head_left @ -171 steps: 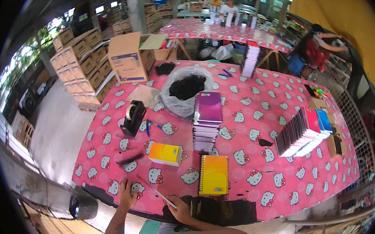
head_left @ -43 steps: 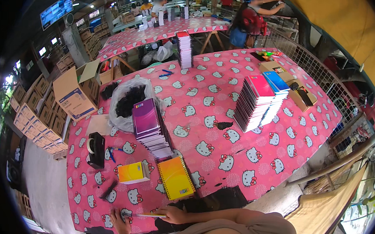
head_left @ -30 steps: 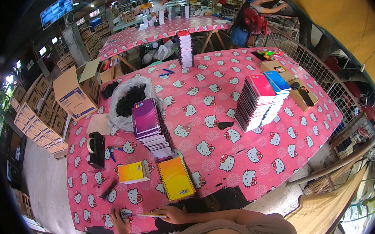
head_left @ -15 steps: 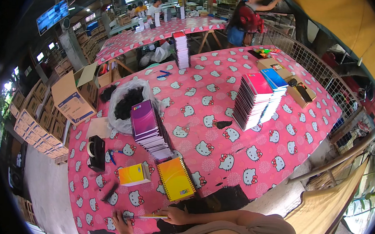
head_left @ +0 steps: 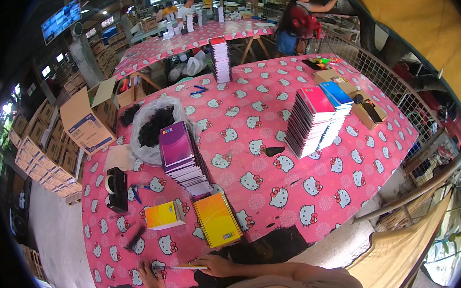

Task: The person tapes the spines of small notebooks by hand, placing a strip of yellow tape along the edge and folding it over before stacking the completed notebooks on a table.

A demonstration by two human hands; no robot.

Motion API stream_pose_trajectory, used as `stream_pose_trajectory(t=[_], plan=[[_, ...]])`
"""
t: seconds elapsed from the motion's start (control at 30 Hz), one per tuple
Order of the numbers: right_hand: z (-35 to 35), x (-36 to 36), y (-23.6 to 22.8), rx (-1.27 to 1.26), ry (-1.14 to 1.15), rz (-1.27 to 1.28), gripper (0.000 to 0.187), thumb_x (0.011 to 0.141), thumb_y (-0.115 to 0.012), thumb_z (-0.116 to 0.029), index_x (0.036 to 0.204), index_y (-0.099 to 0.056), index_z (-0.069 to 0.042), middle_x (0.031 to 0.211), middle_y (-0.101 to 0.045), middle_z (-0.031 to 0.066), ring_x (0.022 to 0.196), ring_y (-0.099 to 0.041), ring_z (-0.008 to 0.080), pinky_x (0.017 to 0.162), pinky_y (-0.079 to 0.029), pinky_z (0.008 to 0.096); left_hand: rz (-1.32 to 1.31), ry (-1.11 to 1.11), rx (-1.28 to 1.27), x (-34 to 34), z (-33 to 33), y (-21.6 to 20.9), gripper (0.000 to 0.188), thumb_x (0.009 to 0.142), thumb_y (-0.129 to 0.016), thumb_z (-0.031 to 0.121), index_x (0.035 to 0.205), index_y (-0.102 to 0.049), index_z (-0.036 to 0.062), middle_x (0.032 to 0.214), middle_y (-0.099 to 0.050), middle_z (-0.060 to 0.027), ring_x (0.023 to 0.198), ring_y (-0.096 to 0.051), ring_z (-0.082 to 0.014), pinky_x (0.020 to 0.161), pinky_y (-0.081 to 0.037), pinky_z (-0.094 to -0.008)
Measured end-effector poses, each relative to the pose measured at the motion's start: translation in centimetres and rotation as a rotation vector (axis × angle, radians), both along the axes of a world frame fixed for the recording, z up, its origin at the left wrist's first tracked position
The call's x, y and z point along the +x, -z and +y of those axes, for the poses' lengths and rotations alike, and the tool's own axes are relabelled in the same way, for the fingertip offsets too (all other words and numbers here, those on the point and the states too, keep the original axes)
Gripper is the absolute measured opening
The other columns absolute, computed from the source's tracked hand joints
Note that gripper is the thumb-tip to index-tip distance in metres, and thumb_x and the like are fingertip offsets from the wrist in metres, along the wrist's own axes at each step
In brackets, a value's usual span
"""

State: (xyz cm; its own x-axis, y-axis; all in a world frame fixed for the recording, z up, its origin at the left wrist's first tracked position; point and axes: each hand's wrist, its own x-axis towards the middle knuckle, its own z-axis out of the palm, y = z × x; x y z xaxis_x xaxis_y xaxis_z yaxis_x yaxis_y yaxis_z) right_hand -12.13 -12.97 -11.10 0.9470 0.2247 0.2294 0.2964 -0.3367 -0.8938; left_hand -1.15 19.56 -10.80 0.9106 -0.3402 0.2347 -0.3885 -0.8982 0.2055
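- Landmark: yellow spiral notebook, flat near the table's front edge.
- Clear plastic bag, up-left of it, open, full of dark black pieces.
- Open cardboard box farther left, off the table; contents hidden.
- Brown boxes far up-right by the wire fence; contents unclear.
- Purple-topped notebook stack just behind it; small yellow-orange pad just left.
- Thin pale stick below it, at the edge.
- Left hand fingers curled at one end, right hand pinching the other.

Likely workshop: notebook stacks, cartons
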Motion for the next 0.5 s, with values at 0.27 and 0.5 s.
stream_pose_trajectory(t=[0.27, 0.5], plan=[[0.3, -0.4, 0.0, 0.046, 0.063, 0.009, 0.037, 0.093, -0.065, -0.014, 0.129, -0.063, -0.011, 0.114, -0.064, 0.0123, 0.105, -0.063, 0.0336, 0.090, -0.051, 0.0429, 0.160, 0.023, -0.144, 0.9, 1.4, 2.4, 0.067, 0.092, -0.067, 0.036, 0.147, -0.043, 0.0067, 0.149, -0.040, -0.0256, 0.132, -0.043, -0.0479, 0.109, -0.036, -0.0589], [1.0, -0.2, 1.2, -0.013, 0.077, 0.012, 0.041, 0.091, -0.066, -0.012, 0.132, -0.063, -0.014, 0.116, -0.065, 0.0076, 0.106, -0.063, 0.0314, 0.092, -0.051, 0.0410, 0.048, 0.090, -0.054, 0.9, 2.4, 2.4, 0.068, 0.092, -0.066, 0.040, 0.147, -0.043, 0.0089, 0.149, -0.040, -0.0258, 0.133, -0.040, -0.0492, 0.109, -0.034, -0.0613]])
